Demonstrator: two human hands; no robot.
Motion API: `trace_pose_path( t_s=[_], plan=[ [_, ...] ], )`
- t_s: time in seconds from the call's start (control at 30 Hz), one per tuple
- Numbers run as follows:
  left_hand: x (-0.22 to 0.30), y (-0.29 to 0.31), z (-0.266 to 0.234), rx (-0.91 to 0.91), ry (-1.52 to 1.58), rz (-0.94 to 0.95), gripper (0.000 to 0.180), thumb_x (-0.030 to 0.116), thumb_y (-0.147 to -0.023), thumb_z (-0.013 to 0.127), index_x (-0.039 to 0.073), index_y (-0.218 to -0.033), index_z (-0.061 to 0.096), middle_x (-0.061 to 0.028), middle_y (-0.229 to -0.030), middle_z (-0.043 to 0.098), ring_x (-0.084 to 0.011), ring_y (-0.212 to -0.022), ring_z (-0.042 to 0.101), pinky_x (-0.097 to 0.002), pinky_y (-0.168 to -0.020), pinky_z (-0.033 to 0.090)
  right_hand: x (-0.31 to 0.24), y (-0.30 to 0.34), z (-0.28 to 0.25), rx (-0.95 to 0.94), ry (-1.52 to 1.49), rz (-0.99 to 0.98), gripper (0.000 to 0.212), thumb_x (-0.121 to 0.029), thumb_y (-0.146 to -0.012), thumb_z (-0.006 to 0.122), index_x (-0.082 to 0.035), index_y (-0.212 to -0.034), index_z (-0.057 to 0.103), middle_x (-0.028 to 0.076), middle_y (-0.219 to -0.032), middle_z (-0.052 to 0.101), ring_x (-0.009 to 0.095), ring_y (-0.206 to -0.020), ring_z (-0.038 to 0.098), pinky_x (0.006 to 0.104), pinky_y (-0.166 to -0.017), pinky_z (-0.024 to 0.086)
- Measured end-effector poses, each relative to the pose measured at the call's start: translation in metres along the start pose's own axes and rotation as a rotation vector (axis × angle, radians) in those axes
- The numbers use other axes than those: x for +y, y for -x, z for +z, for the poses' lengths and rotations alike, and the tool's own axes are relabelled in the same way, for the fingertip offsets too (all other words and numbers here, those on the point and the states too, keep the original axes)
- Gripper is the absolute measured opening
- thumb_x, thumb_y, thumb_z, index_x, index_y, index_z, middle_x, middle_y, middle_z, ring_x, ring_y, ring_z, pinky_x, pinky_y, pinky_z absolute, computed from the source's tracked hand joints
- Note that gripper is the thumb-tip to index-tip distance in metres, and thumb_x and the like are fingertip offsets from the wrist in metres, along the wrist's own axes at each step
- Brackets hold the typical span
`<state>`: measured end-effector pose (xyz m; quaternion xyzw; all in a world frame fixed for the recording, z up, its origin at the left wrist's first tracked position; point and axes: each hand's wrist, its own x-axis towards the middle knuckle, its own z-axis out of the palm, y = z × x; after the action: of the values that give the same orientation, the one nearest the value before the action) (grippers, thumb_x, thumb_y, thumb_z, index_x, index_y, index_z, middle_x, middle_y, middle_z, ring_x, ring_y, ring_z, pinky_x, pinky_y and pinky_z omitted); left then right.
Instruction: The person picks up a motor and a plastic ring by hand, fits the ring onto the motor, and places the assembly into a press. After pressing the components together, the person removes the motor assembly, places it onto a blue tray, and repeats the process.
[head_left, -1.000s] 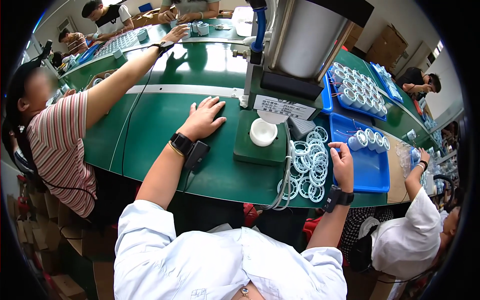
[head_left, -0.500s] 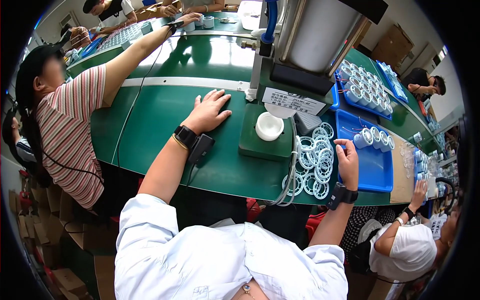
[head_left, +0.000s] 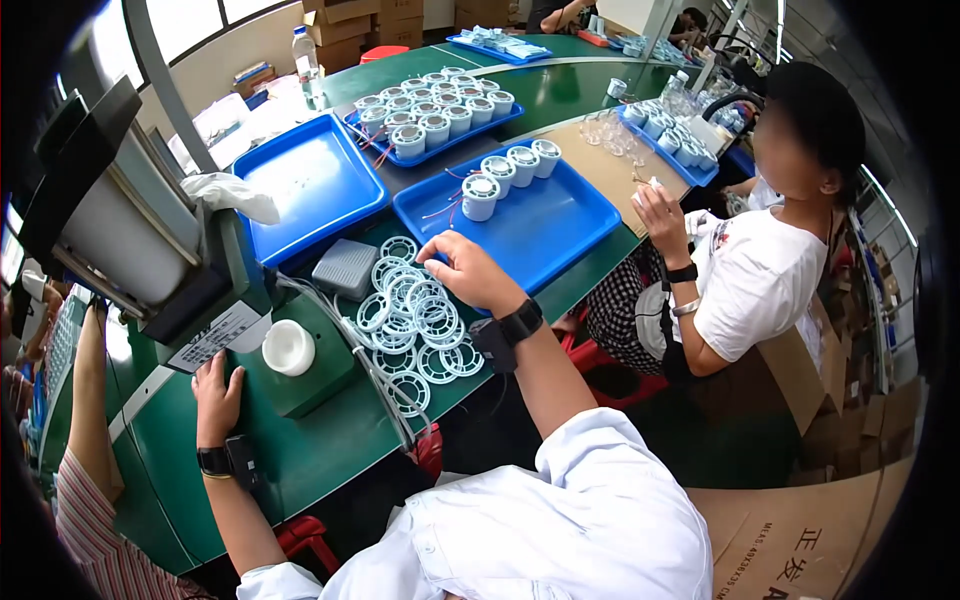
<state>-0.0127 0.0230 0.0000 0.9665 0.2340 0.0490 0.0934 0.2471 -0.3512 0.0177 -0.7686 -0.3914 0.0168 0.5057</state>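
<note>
Our right hand (head_left: 470, 272) reaches over a loose pile of white plastic rings (head_left: 415, 320) lying on the green surface (head_left: 320, 440), fingers curled narrow with the tips on a ring at the top of the pile; we cannot tell whether one is already pinched. Our left hand (head_left: 218, 385) lies flat and spread, holding nothing, on the surface just beside a dark green block (head_left: 310, 385) that carries a white round cup (head_left: 289, 347). The rings overlap one another, so we judge that lifting one could drag a neighbour along or flick it off the surface's near edge. A grey cable (head_left: 370, 370) runs along the left side of the pile, and a ring could catch on it. Just beyond the hand sits a blue tray (head_left: 540, 230) with white spools (head_left: 510, 168) trailing thin wires; a careless sweep of our wrist could knock one over. A second, nearly bare blue tray (head_left: 305, 185) lies further left.
</note>
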Motion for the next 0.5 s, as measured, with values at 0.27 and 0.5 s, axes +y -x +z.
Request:
trace_pose_path(
  t_s=[0.27, 0.5],
  plan=[
    [-0.013, 0.000, 0.010, 0.080, 0.010, 0.061, 0.050, 0.028, -0.092, 0.057, 0.003, -0.134, 0.046, -0.0168, -0.141, 0.042, -0.0331, -0.132, 0.037, -0.0454, -0.109, 0.025, -0.019, 0.008, -0.013, 0.141, -0.181, 0.051, 0.013, -0.009, -0.088, 0.059, -0.004, -0.099, 0.063, 0.001, -0.088, 0.054, 0.008, -0.071, 0.048, 0.0223, -0.066, 0.042],
    [-0.012, -0.002, 0.014, 0.187, 0.059, 0.129, 0.040, 0.026, -0.091, 0.058, 0.001, -0.123, 0.053, -0.0189, -0.125, 0.052, -0.0365, -0.118, 0.045, -0.0466, -0.105, 0.028, -0.040, 0.068, -0.072, 0.379, -0.073, -0.048, 0.013, -0.005, -0.089, 0.058, -0.005, -0.101, 0.062, -0.001, -0.088, 0.054, 0.005, -0.071, 0.047, 0.0200, -0.064, 0.040]
  ],
)
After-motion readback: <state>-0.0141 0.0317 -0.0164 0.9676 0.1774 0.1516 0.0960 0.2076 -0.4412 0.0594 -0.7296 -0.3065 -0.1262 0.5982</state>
